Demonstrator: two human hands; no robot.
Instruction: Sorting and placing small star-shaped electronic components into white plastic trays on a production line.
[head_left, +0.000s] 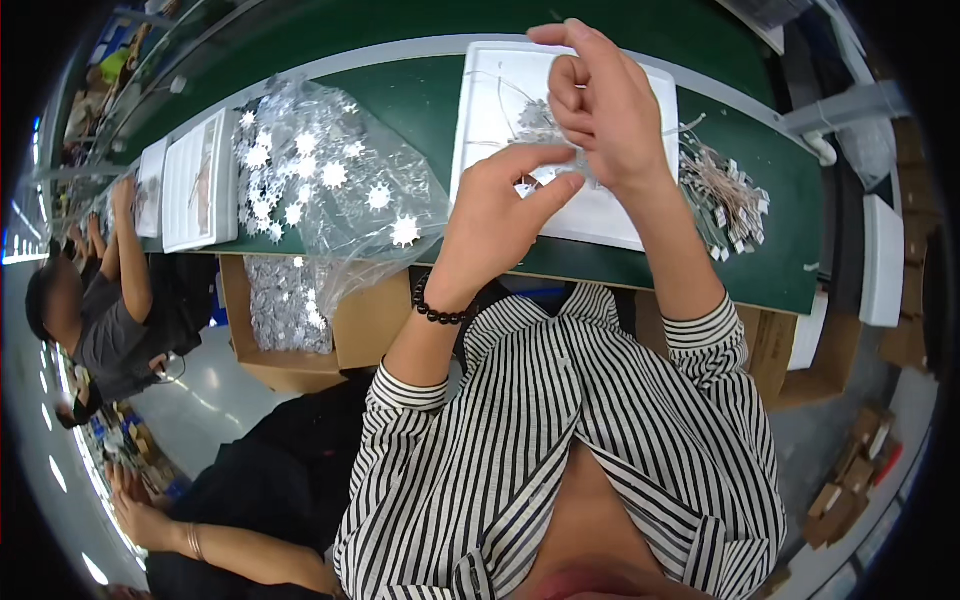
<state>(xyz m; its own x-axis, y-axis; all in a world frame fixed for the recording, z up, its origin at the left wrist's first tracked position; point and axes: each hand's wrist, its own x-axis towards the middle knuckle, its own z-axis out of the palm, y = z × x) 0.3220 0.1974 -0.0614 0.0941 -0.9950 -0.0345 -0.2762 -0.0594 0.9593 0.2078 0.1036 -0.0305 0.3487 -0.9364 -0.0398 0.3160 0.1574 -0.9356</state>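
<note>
Both of my hands are over a white tray [645, 225] on the green bench. My left hand [495, 215], a black bead bracelet at its wrist, reaches across the tray's near left part with thumb and index finger spread apart. Its other fingers are hidden below. My right hand [612, 110] is raised over the tray's right half. Its index finger points out to the left and the other fingers are curled in; whether they hold something small is hidden. Between and beneath the hands lie small grey pieces [535, 118] and thin pale wires.
Left of the tray, a clear plastic bag [400, 160] spills silvery star-shaped pieces [335, 174]. Wires with white connectors [735, 200] lie in a heap on the right. An open cardboard box [375, 320] stands below the bench edge. Co-workers [110, 320] are at the left.
</note>
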